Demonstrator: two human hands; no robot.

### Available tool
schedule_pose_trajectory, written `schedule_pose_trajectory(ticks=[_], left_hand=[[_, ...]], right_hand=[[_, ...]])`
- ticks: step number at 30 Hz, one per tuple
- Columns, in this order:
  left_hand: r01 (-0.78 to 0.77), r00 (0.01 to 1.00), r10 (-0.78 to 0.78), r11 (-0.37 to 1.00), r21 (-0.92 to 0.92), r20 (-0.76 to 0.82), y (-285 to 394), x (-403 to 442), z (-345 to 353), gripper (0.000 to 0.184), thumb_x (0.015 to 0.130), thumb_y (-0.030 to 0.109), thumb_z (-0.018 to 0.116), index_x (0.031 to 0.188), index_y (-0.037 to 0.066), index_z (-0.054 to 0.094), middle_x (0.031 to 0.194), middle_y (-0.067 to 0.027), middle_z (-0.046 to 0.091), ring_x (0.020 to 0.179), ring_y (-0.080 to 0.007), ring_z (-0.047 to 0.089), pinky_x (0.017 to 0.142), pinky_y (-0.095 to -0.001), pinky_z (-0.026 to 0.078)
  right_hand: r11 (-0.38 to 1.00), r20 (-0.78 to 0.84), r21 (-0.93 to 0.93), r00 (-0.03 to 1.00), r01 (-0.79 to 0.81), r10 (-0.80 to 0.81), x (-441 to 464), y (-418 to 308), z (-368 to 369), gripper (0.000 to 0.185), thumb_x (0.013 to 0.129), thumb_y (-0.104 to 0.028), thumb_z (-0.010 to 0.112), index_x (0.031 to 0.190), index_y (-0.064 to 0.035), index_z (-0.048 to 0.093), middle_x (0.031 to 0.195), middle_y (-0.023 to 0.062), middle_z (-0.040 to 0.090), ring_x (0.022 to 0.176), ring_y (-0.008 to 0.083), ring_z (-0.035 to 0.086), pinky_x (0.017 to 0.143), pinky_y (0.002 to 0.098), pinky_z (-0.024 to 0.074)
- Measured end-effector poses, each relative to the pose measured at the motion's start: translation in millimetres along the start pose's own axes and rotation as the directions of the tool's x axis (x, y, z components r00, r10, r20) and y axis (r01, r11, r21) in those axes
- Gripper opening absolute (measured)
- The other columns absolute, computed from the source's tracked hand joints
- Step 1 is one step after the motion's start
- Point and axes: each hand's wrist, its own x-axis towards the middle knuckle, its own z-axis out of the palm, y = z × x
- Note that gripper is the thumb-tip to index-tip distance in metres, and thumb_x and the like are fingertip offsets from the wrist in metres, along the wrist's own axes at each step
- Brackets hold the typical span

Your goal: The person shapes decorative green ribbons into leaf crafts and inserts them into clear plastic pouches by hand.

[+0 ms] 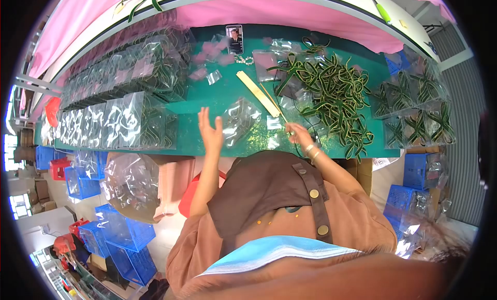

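My left hand is raised over the green table top, its fingers stretched out and nothing in them. Just to its right lies a clear plastic bag, shiny and crinkled. My right hand, with a band at the wrist, is closed at the table's front, its fingers pinched at the lower end of a thin yellowish stick. A flat pale-yellow strip lies slantwise beside the stick. Close by on the right is a heap of dark green ribbon loops with gold edges.
Rows of packed clear bags fill the table's left side. More packed bags stand at the right. A phone and a beaded string lie at the back. Blue crates stand on the floor at the left.
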Motion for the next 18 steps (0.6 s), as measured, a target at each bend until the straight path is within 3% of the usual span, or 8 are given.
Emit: schedule_pose_trajectory(ticks=[1, 2, 4, 7, 8, 10, 15, 18], left_hand=[[0.055, 0.997, -0.054, 0.999, 0.001, -0.058, -1.8, -1.8, -8.4, 0.065, 0.089, 0.03, 0.064, 0.144, 0.006, 0.04, 0.154, -0.0177, 0.03, 0.145, -0.0351, 0.022, 0.115, -0.0554, 0.017], [0.059, 0.996, -0.059, 0.998, 0.005, -0.064, 1.1, -4.6, -12.9, 0.065, 0.089, 0.03, 0.064, 0.144, 0.006, 0.04, 0.154, -0.0177, 0.03, 0.145, -0.0351, 0.022, 0.115, -0.0554, 0.017], [0.056, 0.998, -0.053, 0.941, 0.335, -0.018, 12.0, -9.8, -22.6, 0.077, 0.086, 0.037, 0.068, 0.147, 0.006, 0.034, 0.155, -0.0186, 0.027, 0.146, -0.0371, 0.018, 0.115, -0.057, 0.016], [-0.134, 0.978, 0.043, 0.882, 0.451, 0.206, 45.8, -26.0, -15.4, 0.091, 0.079, 0.044, 0.073, 0.149, 0.006, 0.029, 0.157, -0.0216, 0.021, 0.146, -0.0408, 0.013, 0.114, -0.0609, 0.014], [-0.131, 0.979, 0.044, 0.882, 0.452, 0.198, 49.4, -31.0, -9.7, 0.091, 0.079, 0.044, 0.073, 0.149, 0.006, 0.029, 0.157, -0.0216, 0.021, 0.146, -0.0408, 0.013, 0.114, -0.0609, 0.014], [-0.171, 0.94, -0.027, 0.826, 0.537, 0.341, 49.8, -38.4, 1.9, 0.097, 0.072, 0.045, 0.078, 0.148, 0.007, 0.031, 0.156, -0.0238, 0.018, 0.145, -0.0432, 0.014, 0.111, -0.0651, 0.015], [-0.238, 0.954, 0.064, 0.758, 0.607, 0.294, 42.0, -43.2, 11.3, 0.099, 0.067, 0.04, 0.082, 0.148, 0.009, 0.033, 0.154, -0.0231, 0.021, 0.144, -0.0412, 0.02, 0.109, -0.0664, 0.019], [-0.238, 0.949, 0.052, 0.763, 0.601, 0.311, 39.7, -42.1, 11.8, 0.097, 0.069, 0.04, 0.081, 0.148, 0.009, 0.033, 0.155, -0.0237, 0.02, 0.144, -0.0417, 0.018, 0.109, -0.067, 0.018]], right_hand=[[0.978, -0.059, -0.2, 0.996, 0.06, -0.073, 15.7, -2.5, 11.9, 0.041, 0.097, -0.028, 0.053, 0.131, -0.006, 0.055, 0.112, 0.0127, 0.062, 0.085, 0.0277, 0.061, 0.081, 0.0366, 0.0482], [0.845, 0.001, -0.439, 0.94, 0.307, -0.341, 20.5, -18.3, 28.2, 0.044, 0.098, -0.029, 0.051, 0.135, -0.0057, 0.052, 0.122, 0.0152, 0.058, 0.1, 0.0314, 0.058, 0.091, 0.0384, 0.045], [0.459, 0.211, -0.666, 0.739, 0.587, -0.64, 32.5, -49.0, 62.6, 0.047, 0.097, -0.027, 0.051, 0.139, -0.0074, 0.047, 0.135, 0.0193, 0.051, 0.121, 0.037, 0.051, 0.103, 0.041, 0.0393], [0.092, 0.471, -0.682, 0.532, 0.726, -0.704, 41.3, -85.0, 115.2, 0.052, 0.094, -0.027, 0.054, 0.143, -0.0128, 0.042, 0.149, 0.0184, 0.039, 0.135, 0.039, 0.037, 0.109, 0.0474, 0.0321], [0.086, 0.477, -0.678, 0.526, 0.73, -0.704, 44.1, -86.1, 129.9, 0.052, 0.094, -0.027, 0.054, 0.143, -0.0128, 0.042, 0.149, 0.0184, 0.039, 0.135, 0.039, 0.037, 0.109, 0.0474, 0.0321], [-0.211, 0.632, -0.721, 0.501, 0.66, -0.591, 49.6, -86.1, 149.7, 0.056, 0.093, -0.032, 0.056, 0.145, -0.0149, 0.041, 0.153, 0.0135, 0.034, 0.139, 0.0379, 0.032, 0.111, 0.054, 0.0276], [-0.241, 0.64, -0.75, 0.586, 0.616, -0.497, 61.9, -62.6, 151.9, 0.063, 0.092, -0.039, 0.056, 0.148, -0.019, 0.036, 0.155, 0.0096, 0.031, 0.143, 0.0366, 0.026, 0.112, 0.0583, 0.0231], [-0.038, 0.572, -0.799, 0.738, 0.601, -0.357, 68.0, -67.0, 150.0, 0.072, 0.091, -0.042, 0.058, 0.152, -0.0201, 0.026, 0.16, 0.0111, 0.019, 0.146, 0.0388, 0.016, 0.109, 0.0666, 0.0186]])
